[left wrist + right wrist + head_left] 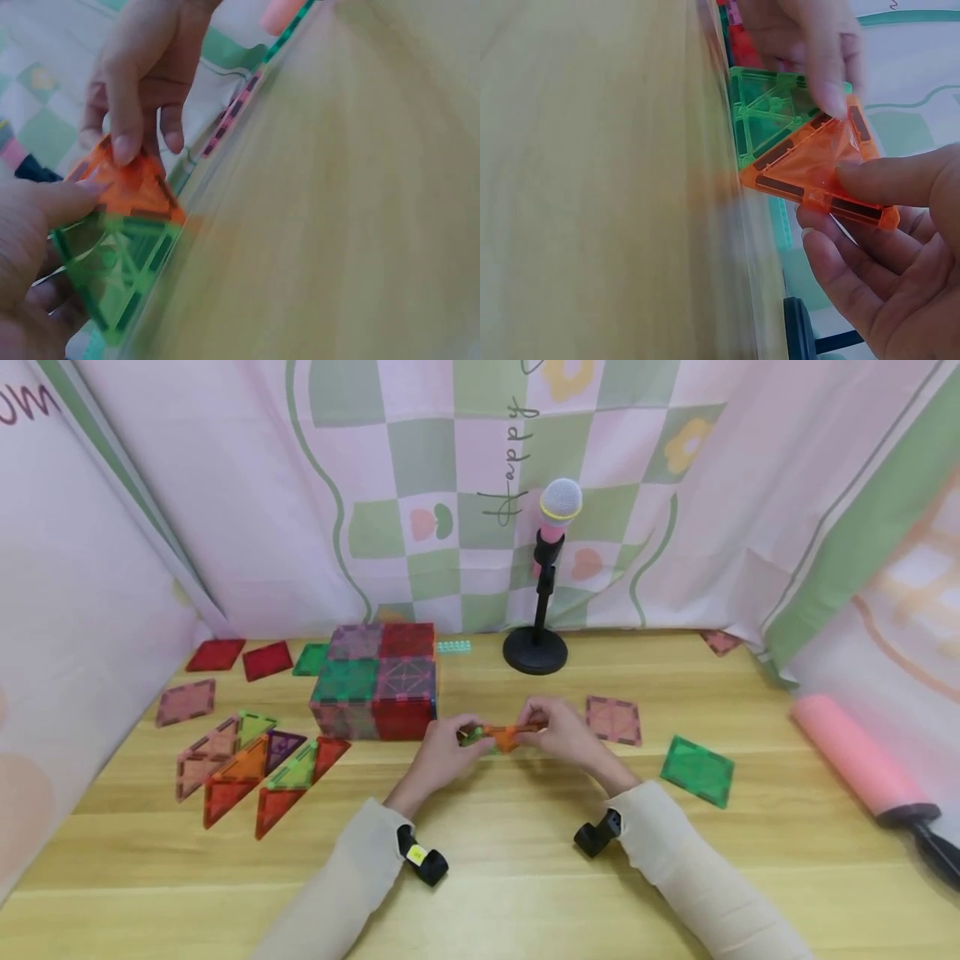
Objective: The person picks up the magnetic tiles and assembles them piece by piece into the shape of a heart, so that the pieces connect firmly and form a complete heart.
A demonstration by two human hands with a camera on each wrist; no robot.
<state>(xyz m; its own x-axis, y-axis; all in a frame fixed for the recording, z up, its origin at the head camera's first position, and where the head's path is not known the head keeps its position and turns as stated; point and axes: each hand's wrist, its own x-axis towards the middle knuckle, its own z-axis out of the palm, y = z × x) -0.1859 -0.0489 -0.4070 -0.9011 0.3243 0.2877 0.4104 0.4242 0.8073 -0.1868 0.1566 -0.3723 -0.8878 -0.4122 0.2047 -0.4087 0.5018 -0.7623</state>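
Observation:
Close over the wooden table, both hands work on two see-through magnetic tiles. My right hand point(558, 733) pinches an orange triangular tile point(810, 169) between thumb and fingers. With thumb and fingers, my left hand point(448, 752) grips a light green triangular tile point(116, 274), and its thumb tip overlaps the orange one in the left wrist view. Edge to edge, the two triangles meet. A box built of square magnetic tiles point(405, 718), red, green and purple, stands just behind and left of my left hand.
Left of the box lie several triangular tiles point(236, 777) and loose square tiles point(186, 702). A pink square tile point(613, 720) and a green square tile point(697, 771) lie to the right. Behind stands a microphone on a stand point(536, 650); a pink cylinder with a black end point(862, 760) lies far right.

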